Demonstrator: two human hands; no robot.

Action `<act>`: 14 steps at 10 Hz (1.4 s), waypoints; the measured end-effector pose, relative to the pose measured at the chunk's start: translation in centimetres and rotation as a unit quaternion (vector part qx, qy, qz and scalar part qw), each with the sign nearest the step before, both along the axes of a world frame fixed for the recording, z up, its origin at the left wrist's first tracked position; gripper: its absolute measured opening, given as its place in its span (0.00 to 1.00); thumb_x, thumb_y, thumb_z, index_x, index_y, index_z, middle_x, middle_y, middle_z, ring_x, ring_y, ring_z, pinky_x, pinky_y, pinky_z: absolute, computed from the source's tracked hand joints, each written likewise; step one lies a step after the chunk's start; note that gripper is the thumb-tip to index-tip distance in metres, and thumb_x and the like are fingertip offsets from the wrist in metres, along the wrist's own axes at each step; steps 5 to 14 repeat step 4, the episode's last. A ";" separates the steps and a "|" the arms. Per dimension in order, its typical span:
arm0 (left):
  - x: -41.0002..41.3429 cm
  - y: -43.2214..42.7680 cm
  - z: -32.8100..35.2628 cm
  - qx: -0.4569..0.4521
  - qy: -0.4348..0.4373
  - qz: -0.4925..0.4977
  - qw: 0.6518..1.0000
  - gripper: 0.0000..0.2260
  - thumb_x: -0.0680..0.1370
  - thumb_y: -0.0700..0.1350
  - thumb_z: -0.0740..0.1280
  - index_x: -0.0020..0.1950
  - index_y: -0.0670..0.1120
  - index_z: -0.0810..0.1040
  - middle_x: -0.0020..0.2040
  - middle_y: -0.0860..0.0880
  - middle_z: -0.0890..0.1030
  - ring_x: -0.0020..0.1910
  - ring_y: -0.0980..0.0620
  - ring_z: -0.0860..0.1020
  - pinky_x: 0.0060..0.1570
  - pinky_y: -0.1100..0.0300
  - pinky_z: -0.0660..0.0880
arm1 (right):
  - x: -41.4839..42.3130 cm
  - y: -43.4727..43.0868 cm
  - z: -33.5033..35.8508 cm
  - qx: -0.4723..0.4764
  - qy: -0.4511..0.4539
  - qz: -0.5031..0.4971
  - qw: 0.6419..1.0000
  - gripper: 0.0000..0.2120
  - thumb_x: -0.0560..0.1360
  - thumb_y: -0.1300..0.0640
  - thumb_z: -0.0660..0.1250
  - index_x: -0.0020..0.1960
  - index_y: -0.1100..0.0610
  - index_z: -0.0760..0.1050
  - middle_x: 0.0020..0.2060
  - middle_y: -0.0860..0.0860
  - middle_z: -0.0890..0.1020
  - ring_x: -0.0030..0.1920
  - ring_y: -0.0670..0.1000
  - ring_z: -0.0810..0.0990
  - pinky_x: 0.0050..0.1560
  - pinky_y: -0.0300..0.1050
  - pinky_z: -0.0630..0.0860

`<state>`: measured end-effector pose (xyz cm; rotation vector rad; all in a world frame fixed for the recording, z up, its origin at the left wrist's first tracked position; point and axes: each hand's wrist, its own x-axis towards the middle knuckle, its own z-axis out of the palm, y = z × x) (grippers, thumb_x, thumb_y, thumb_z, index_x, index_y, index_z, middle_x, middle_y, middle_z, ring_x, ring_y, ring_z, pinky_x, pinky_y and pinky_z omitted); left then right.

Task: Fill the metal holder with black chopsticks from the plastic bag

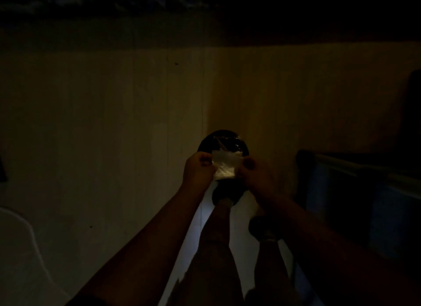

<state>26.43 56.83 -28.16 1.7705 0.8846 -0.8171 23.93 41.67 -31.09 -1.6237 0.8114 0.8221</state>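
Observation:
The scene is very dark. Both hands meet at the centre of the view, holding a clear plastic bag between them. My left hand pinches the bag's left edge and my right hand pinches its right edge. A dark bundle, likely the black chopsticks, shows inside the bag's far end, beyond my fingers. The bag's contents are hard to make out in the gloom. No metal holder can be made out.
A pale wooden floor spreads below. My legs and dark shoes stand under the hands. A dark blue piece of furniture stands at the right, and a white curved object sits at the lower left.

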 end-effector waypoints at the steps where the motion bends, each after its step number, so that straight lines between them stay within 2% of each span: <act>1: -0.1 1.3 -8.3 0.023 0.021 -0.017 0.999 0.14 0.72 0.30 0.65 0.38 0.51 0.78 0.45 0.42 0.81 0.49 0.38 0.81 0.51 0.40 0.80 | 0.5 1.1 -7.5 -0.014 0.030 0.017 0.999 0.10 0.75 0.64 0.66 0.55 0.65 0.78 0.46 0.59 0.81 0.47 0.58 0.81 0.45 0.49 0.78; 2: -0.5 2.1 -15.0 0.027 0.052 -0.007 0.998 0.08 0.72 0.31 0.67 0.48 0.40 0.80 0.49 0.39 0.82 0.51 0.38 0.81 0.53 0.41 0.79 | 0.3 1.8 -13.0 -0.022 0.048 0.035 0.998 0.12 0.76 0.63 0.67 0.59 0.64 0.75 0.45 0.55 0.79 0.45 0.53 0.79 0.38 0.42 0.75; 3: -0.8 2.5 -19.4 0.006 0.076 -0.009 0.997 0.08 0.72 0.32 0.68 0.42 0.45 0.78 0.42 0.45 0.79 0.46 0.43 0.80 0.49 0.46 0.79 | -0.5 2.2 -16.8 0.003 0.069 0.011 0.998 0.24 0.77 0.56 0.68 0.69 0.61 0.66 0.58 0.54 0.77 0.57 0.56 0.79 0.53 0.49 0.79; 4: -1.8 2.9 -21.2 -0.036 0.100 -0.038 0.994 0.15 0.74 0.37 0.71 0.59 0.42 0.75 0.51 0.46 0.79 0.52 0.47 0.78 0.51 0.53 0.76 | -1.8 2.1 -17.5 0.002 0.070 0.003 0.998 0.26 0.78 0.56 0.68 0.71 0.61 0.63 0.63 0.57 0.76 0.61 0.56 0.77 0.61 0.53 0.76; 14: -1.8 2.9 -21.2 -0.036 0.100 -0.038 0.994 0.15 0.74 0.37 0.71 0.59 0.42 0.75 0.51 0.46 0.79 0.52 0.47 0.78 0.51 0.53 0.76 | -1.8 2.1 -17.5 0.002 0.070 0.003 0.998 0.26 0.78 0.56 0.68 0.71 0.61 0.63 0.63 0.57 0.76 0.61 0.56 0.77 0.61 0.53 0.76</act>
